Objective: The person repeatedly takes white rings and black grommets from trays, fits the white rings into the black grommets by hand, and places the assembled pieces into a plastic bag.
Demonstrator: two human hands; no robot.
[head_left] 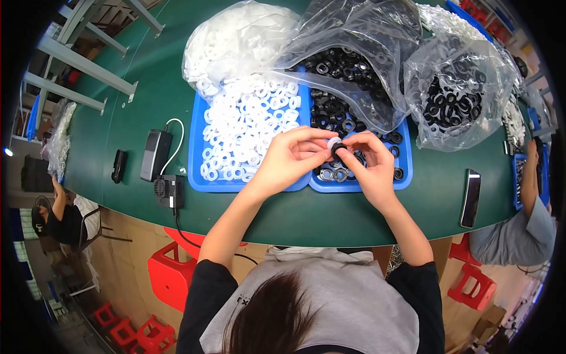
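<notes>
Well left of the blue tray of white rings [247, 187] lies a slim black case [119, 166]; nearer that tray stand a dark power bank [154, 154] with a looped white cable [177, 147] and, just in front of it, a boxy black device [169, 192]. At the tray's back, a clear bag of white rings [227, 41] slumps over the edge. The left hand [290, 158], over the tray's right side, pinches a white ring [334, 142] between thumb and fingertips. Just right of the tray, that ring touches a black ring [338, 150], which the right hand [374, 168] pinches likewise; the fingertips partly hide both. Beneath, beside the tray, sits a blue tray of black rings [361, 187]. Farther right of the tray are an open clear bag of black rings [454, 103] and a smartphone [470, 198].
</notes>
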